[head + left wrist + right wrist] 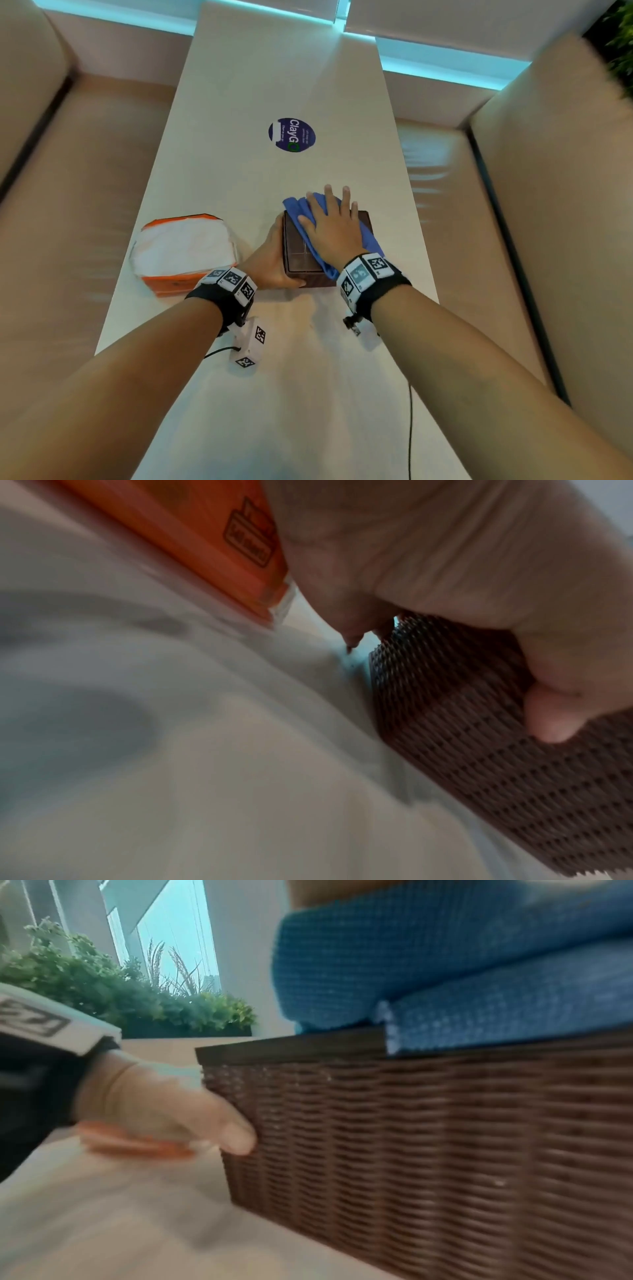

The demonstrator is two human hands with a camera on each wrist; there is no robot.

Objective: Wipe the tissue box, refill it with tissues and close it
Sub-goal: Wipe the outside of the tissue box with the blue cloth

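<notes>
A brown woven tissue box (301, 253) (428, 1137) (479, 750) stands on the long white table (274, 394). My left hand (270, 260) grips its left side, thumb (548, 715) on the near face. A folded blue cloth (298, 209) (445, 969) lies on the lid. My right hand (330, 222) presses flat on the cloth with straight, spread fingers. An orange pack of white tissues (181, 251) (212, 539) lies to the left of the box. In the right wrist view my left thumb (236, 1137) touches the box's wicker corner.
A round purple sticker (292, 135) is on the table beyond the box. Beige bench seats (75, 205) run along both sides. Green plants (113, 996) stand by the window. A black cable (410, 428) trails over the near table edge.
</notes>
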